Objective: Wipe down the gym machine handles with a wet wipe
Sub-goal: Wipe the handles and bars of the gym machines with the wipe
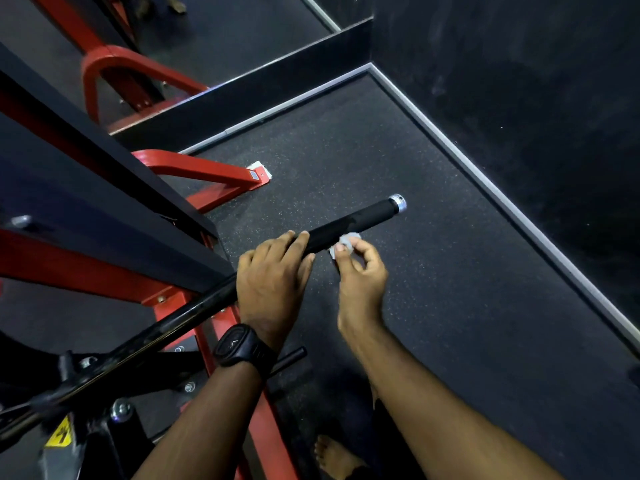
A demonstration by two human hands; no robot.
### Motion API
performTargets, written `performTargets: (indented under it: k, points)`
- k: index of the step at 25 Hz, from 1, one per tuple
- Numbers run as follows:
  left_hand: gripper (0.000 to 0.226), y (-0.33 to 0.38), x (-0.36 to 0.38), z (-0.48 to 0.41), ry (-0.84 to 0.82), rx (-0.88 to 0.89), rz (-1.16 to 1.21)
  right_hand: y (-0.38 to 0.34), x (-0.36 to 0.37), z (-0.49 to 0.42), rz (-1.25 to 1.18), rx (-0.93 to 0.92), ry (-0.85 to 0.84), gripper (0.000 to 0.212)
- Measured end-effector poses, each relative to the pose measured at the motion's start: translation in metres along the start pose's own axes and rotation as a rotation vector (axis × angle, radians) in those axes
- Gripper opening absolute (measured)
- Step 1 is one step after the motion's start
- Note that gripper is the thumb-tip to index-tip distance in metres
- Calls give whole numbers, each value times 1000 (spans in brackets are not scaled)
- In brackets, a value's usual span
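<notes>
A black foam-covered machine handle (360, 220) with a silver end cap (397, 203) slants from lower left to upper right across the middle of the view. My left hand (273, 275), with a black watch on its wrist, grips the handle near the inner end of the grip. My right hand (360, 271) pinches a small crumpled white wet wipe (343, 244) between thumb and fingertips. The wipe is against the near side of the handle, just right of my left hand.
The red and black machine frame (104, 209) fills the left side, with a red foot (221, 174) on the dark speckled rubber floor (433, 289). A grey-edged low wall (502, 199) borders the floor at right. A bare foot (332, 455) shows at the bottom.
</notes>
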State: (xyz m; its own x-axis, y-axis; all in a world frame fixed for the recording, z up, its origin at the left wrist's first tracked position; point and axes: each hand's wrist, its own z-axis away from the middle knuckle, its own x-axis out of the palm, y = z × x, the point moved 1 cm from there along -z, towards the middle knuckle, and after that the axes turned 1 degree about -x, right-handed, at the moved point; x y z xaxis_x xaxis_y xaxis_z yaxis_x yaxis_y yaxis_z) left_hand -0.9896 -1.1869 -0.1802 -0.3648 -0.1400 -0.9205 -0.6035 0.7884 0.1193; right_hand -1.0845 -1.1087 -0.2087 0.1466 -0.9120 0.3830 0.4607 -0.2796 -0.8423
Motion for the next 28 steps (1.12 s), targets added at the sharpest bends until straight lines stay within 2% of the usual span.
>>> performTargets:
  k: [4,5,7,8,9,11,12,14,15,16,18,19,21,22,23,25,26,28]
  points:
    - [34,1,0,-1,-12,6,-12,-12,-7,-22,702,-596,-60,22]
    - [34,1,0,0,-4,15,-14,-14,-7,-25,834,-720,-122,26]
    - [32,1,0,-1,0,29,-14,-17,-15,-36,1011,-995,-450,31]
    - [31,1,1,-1,0,31,-11,-22,-22,-47,1070,-1069,-590,33]
    - [31,2,1,-1,-1,28,-6,-28,-27,-59,1111,-1047,-626,33]
    - [31,4,3,1,-1,8,14,-37,-23,-68,1207,-828,-487,34]
    - [31,5,4,2,-3,-3,24,-38,-14,-63,1275,-804,-543,33]
    - [32,6,6,6,-11,-5,29,-39,-4,-55,1358,-974,-909,28]
    - [32,6,6,8,-12,6,23,-43,-7,-63,1389,-1041,-1002,28]
    - [32,6,7,9,-13,18,18,-50,-11,-75,1445,-1016,-948,29]
    - [30,8,7,9,-12,26,20,-59,-21,-88,1492,-813,-590,32]
    - [29,10,7,9,-7,20,17,-58,-24,-84,1468,-806,-542,33]
    - [29,15,8,8,2,7,1,-49,-26,-65,1396,-958,-783,36]
    - [30,16,9,7,2,13,-4,-44,-29,-65,1377,-1023,-852,39]
    - [31,17,9,6,-4,27,-7,-45,-32,-72,1378,-1010,-802,42]
    - [32,19,11,3,-27,52,-22,-50,-37,-87,1339,-858,-542,40]
    - [32,19,12,2,-35,54,-33,-50,-40,-88,1309,-880,-529,37]
    - [31,22,14,0,-41,49,-48,-38,-45,-73,1306,-1059,-667,34]
